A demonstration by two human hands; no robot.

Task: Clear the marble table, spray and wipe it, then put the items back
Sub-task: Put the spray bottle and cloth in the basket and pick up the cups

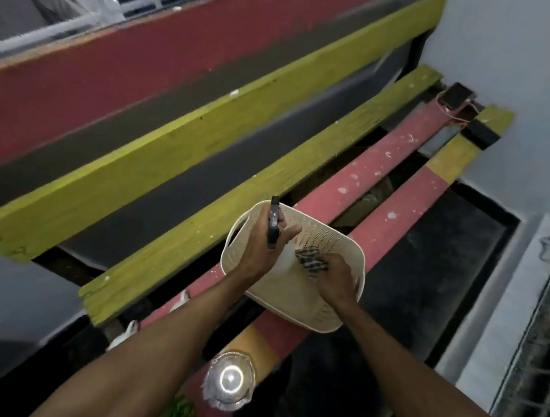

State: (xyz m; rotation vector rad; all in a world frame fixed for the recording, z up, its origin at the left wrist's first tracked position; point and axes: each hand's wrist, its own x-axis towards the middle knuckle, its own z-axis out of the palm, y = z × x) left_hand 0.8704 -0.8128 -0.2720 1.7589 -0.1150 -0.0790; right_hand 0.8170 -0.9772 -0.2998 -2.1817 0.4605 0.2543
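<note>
While both hands reach in, basket [312, 306] — cream, perforated.

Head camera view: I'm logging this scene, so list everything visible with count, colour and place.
Basket: one, cream, perforated, resting across the red planks.
Spray bottle: one, dark head with pale body, over the basket.
Cloth: one, dark striped, inside the basket.
Planks: several, yellow and red, running diagonally.
Glass lid: one, clear, bottom centre; what it is stays uncertain.
Dark device: one, black, with a cord, far end of the planks.
Left hand: holding the spray bottle.
Right hand: gripping the cloth.
</note>
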